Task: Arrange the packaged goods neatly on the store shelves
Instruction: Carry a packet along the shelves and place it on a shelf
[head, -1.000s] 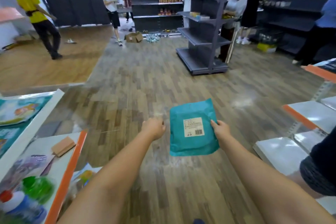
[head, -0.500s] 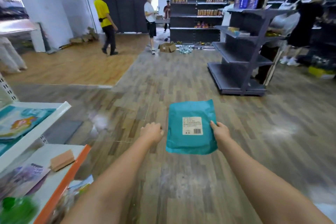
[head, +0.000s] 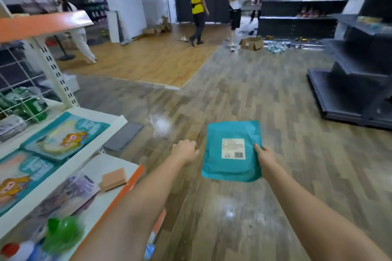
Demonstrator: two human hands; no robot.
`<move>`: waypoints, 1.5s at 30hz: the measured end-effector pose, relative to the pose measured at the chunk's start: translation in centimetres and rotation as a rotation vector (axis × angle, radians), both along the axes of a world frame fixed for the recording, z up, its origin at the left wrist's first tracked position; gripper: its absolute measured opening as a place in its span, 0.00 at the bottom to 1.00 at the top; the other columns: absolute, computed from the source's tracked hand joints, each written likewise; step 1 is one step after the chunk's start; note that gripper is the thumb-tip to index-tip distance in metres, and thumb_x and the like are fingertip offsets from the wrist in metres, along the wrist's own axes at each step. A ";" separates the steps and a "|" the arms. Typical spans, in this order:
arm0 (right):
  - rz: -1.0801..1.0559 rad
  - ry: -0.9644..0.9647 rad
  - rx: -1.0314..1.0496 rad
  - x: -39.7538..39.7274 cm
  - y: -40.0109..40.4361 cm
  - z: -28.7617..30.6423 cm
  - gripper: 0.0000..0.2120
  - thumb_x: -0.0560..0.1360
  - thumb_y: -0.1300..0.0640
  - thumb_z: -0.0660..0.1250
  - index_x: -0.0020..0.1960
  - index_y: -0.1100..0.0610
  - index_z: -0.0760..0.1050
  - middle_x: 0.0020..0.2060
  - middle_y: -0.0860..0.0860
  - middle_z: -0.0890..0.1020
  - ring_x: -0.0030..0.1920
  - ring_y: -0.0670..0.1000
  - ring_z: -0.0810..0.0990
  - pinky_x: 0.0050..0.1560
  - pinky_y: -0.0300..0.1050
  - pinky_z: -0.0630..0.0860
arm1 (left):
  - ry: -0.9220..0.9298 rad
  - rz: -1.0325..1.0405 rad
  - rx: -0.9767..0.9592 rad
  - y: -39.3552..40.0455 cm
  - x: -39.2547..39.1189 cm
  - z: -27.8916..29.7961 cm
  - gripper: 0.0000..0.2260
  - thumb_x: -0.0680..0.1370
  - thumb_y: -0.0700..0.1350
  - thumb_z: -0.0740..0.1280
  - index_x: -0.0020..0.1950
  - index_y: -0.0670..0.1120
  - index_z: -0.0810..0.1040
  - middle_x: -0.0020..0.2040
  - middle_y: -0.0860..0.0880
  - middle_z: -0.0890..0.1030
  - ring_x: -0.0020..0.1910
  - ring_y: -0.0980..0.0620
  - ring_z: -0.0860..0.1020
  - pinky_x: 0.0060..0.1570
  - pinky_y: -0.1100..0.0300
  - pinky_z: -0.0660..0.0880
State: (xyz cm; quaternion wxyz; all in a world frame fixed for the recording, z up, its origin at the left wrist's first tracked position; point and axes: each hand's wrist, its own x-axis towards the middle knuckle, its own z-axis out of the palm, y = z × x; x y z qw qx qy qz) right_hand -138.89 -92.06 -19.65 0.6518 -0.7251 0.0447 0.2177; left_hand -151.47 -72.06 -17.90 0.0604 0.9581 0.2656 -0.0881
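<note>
Right hand (head: pixel 265 154): lower centre-right of the frame, thumb on the face of the teal packet (head: pixel 231 152), fingers behind it, gripping its right edge.
Teal packet: held in the air over the wood floor (head: pixel 275 101), centre of the frame, white barcode label (head: pixel 233 148) facing the camera.
Left hand (head: pixel 185 151): just left of the packet, apart from it, fingers curled into a loose fist, holding nothing.
White shelf (head: pixel 70 161): lower left of the frame, with teal cartoon packets (head: pixel 63 135) lying flat on it.
Lower shelf (head: pixel 125 190): orange front edge; a peach sponge block (head: pixel 113 179) and a purple packet (head: pixel 74 195) lie on it.
Dark shelving unit (head: pixel 356 82): right edge of the frame.
</note>
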 end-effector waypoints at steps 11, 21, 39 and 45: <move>0.149 -0.101 0.035 5.8 16.6 2.6 0.14 0.80 0.57 0.61 0.61 0.66 0.74 0.56 0.62 0.79 0.57 0.63 0.78 0.59 0.59 0.75 | -0.136 0.138 -0.054 14.0 3.3 1.2 0.14 0.78 0.48 0.57 0.54 0.42 0.77 0.57 0.40 0.80 0.56 0.40 0.77 0.52 0.51 0.74; 0.429 -0.107 0.042 8.3 30.1 4.1 0.16 0.79 0.56 0.62 0.63 0.65 0.74 0.58 0.61 0.79 0.58 0.61 0.78 0.59 0.55 0.74 | -0.174 0.404 0.013 21.4 2.3 3.3 0.15 0.80 0.48 0.56 0.58 0.41 0.74 0.60 0.40 0.77 0.59 0.40 0.75 0.53 0.51 0.72; 0.994 -0.097 0.104 2.2 42.3 5.8 0.18 0.81 0.55 0.60 0.66 0.63 0.72 0.61 0.58 0.77 0.59 0.60 0.77 0.57 0.52 0.75 | -0.165 0.952 0.101 23.0 -7.0 6.2 0.14 0.80 0.49 0.56 0.55 0.43 0.76 0.55 0.42 0.79 0.53 0.43 0.77 0.46 0.54 0.73; 1.158 -0.024 0.073 -3.6 42.5 5.8 0.19 0.80 0.53 0.60 0.67 0.61 0.71 0.62 0.57 0.77 0.60 0.59 0.76 0.62 0.54 0.74 | -0.190 1.119 0.031 20.9 -12.9 6.2 0.13 0.82 0.50 0.56 0.56 0.42 0.74 0.55 0.42 0.78 0.53 0.42 0.76 0.47 0.54 0.71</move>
